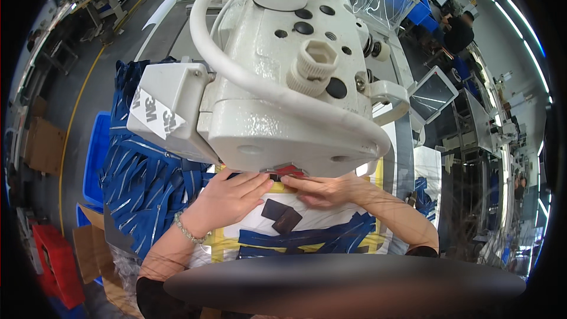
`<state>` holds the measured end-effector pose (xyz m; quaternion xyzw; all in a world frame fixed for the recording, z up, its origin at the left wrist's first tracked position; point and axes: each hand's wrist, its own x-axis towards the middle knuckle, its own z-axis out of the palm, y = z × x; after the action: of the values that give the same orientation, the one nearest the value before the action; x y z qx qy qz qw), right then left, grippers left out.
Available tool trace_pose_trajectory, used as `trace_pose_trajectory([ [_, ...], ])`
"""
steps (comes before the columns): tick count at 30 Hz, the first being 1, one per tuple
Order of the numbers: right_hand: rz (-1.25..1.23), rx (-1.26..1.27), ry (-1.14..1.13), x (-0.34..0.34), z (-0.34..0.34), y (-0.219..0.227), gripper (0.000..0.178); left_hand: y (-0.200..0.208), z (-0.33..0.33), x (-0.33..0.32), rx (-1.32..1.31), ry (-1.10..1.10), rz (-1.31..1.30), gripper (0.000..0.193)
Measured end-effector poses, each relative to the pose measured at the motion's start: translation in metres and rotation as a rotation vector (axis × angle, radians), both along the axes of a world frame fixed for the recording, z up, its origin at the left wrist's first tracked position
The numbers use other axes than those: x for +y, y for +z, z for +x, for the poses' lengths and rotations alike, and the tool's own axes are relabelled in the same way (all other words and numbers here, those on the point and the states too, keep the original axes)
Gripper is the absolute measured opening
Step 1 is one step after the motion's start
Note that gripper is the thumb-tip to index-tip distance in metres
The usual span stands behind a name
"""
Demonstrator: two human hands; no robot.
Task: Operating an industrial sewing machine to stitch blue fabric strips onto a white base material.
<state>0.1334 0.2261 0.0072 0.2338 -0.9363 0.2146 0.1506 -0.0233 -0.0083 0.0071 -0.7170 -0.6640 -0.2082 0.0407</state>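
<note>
Remotely, I see a dark, narrow fabric strip [275,178] between left hand [233,198], fingers extended, and right hand [325,192], fingers bent; their grip I cannot tell.

Sewing workshop on a factory floor: a bulky white sewing machine [266,124] stands before me, with strips of blue cloth [139,180] heaped at my left. Around my station, a yellow line [71,121] crosses the floor [133,38], long lights [535,65] shine, and another person [458,35] is visible.
</note>
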Motion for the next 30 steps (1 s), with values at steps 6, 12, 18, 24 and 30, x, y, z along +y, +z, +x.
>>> trace_pose_trajectory([
  [6, -0.009, -0.113, -0.260, -0.035, 0.030, 0.020, 0.026, 0.005, -0.001, 0.002, 0.041, -0.009, 0.090, 0.024],
  [12, -0.013, -0.543, -0.354, -0.048, 0.072, 0.045, 0.031, 0.019, 0.014, -0.010, -0.439, -0.246, -0.304, 0.027],
  [18, -0.028, -0.569, -0.642, -0.024, 0.099, 0.072, 0.021, 0.013, 0.021, -0.008, -0.394, -0.213, -0.358, 0.028],
  [24, -0.117, -0.554, -0.533, -0.012, 0.117, 0.073, 0.025, 0.010, 0.024, -0.006, -0.484, -0.221, -0.255, 0.025],
  [30, -0.145, -0.546, -0.307, -0.035, 0.109, 0.050, 0.028, 0.009, 0.025, -0.003, -0.475, -0.239, -0.264, 0.024],
])
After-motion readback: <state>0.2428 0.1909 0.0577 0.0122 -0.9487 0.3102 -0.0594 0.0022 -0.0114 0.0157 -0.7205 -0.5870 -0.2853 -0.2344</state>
